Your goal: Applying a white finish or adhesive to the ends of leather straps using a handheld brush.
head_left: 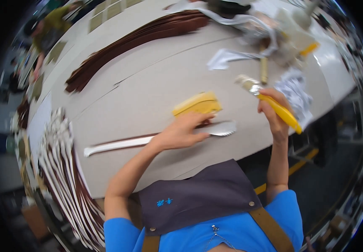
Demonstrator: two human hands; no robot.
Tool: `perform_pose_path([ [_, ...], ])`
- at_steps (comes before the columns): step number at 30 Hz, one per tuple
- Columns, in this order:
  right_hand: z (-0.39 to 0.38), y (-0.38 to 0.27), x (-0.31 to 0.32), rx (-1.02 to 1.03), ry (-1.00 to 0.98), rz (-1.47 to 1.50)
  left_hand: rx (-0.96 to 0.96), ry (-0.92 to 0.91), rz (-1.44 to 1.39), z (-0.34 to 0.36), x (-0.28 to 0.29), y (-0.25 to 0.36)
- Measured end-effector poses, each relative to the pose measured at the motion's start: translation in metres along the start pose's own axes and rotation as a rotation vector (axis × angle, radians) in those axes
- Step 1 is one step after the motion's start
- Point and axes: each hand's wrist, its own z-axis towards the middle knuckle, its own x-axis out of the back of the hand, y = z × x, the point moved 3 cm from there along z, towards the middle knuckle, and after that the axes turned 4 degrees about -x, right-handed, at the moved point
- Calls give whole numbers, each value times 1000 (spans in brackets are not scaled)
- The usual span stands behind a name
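My right hand [274, 109] grips a paintbrush [284, 113] with a yellow handle, a silver ferrule and pale bristles pointing up-left. My left hand [185, 130] is spread, fingers apart, over a long narrow white strip with brown edging [122, 147], which has a wider pale end [225, 128] with a scalloped edge. Its fingertips are beside a yellow block [196, 103]; whether they touch it I cannot tell.
Brown strips [127, 42] fan across the back, with white-and-brown strips [64, 164] piled left. Crumpled white material [292, 94], a cloudy container [292, 40] and pale offcuts [227, 59] occupy the right. Another person [43, 31] leans over the table at back left.
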Motion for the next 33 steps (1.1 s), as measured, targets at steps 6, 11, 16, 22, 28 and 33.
perform_pose_path([
  [6, -5, 0, -84, 279, -372, -223, 60, 363, 553, -96, 15, -11],
  [11, -30, 3, -126, 423, -638, -454, 410, 523, 909, -236, 61, -36],
  [16, -47, 3, -150, 521, -753, -665, 433, 550, 959, -289, 73, -57],
  [22, -51, -3, -160, 553, -771, -723, 293, 606, 908, -294, 87, -53],
  [28, -57, -14, -185, 619, -706, -579, 218, 650, 959, -322, 69, 18],
  [33, -27, -54, -268, 656, -723, -397, 535, 760, 957, -400, 51, 96],
])
